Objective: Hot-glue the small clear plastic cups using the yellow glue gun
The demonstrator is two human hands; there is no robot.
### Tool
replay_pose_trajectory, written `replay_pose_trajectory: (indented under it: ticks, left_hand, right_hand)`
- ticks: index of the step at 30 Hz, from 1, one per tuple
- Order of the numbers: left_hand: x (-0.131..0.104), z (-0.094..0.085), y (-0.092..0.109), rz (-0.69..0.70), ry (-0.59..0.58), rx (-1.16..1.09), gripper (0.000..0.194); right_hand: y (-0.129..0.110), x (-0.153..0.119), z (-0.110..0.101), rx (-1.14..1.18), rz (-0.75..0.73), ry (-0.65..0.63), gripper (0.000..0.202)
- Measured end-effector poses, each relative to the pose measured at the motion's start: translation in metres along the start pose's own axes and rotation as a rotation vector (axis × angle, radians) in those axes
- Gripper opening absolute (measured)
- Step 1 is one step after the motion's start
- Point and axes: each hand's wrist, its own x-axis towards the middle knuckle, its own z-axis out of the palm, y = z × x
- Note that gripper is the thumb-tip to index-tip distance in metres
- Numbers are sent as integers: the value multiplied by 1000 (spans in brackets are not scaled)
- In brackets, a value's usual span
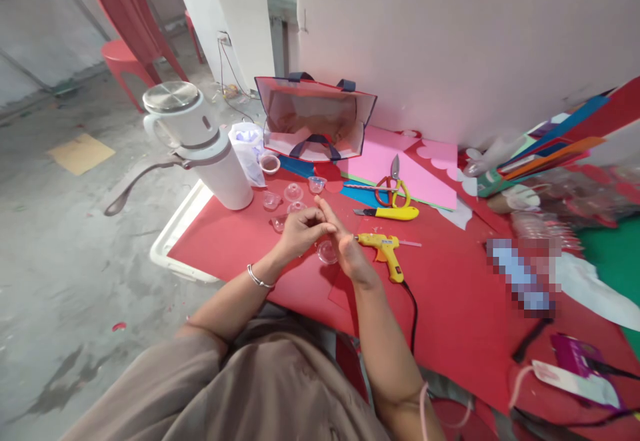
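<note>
Over the front of the red-covered table [450, 321], my two hands meet. My left hand [300, 231] has its fingers and thumb pinched together against my right palm; anything between them is hidden. My right hand [357, 264] is held on edge with its fingers stretched out straight. Just beyond and beneath them lie several clear plastic dome lids or small cups, including a dome lid [293, 192], a small cup [317, 185] and a round lid [327, 252]. Close to my right hand rests a yellow glue gun [384, 249], with a yellow utility knife [397, 213] and scissors [395, 167] behind it.
A tall white jug [227, 177] with a cup on top stands left. Behind are an upright carrier bag [315, 124] and pink paper [433, 181]. At right lie a pixelated device [520, 274], a power strip [575, 384] and cables. A red chair [125, 11] stands far left.
</note>
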Motion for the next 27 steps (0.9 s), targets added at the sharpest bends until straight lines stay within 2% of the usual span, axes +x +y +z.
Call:
replay_pose_trajectory:
  ticks: [4, 7, 11, 19, 27]
  left_hand:
    - [-3, -2, 8, -35, -102, 6, 49]
    - [-4, -3, 13, -64, -130, -53, 47]
    - [-5, -2, 14, -79, -128, -74, 42]
    - [-5, 0, 16, -89, -92, -86, 43]
    - [-5, 0, 15, -81, -90, -64, 43]
  right_hand:
    - [-1, 0, 2, 126, -52, -23, 104]
    - [-5, 0, 2, 190, -50, -39, 104]
    - [-7, 0, 3, 173, -41, -17, 100]
    - [-5, 1, 4, 121, -48, -7, 98]
    - [-4, 1, 4, 107, -23, -1, 103]
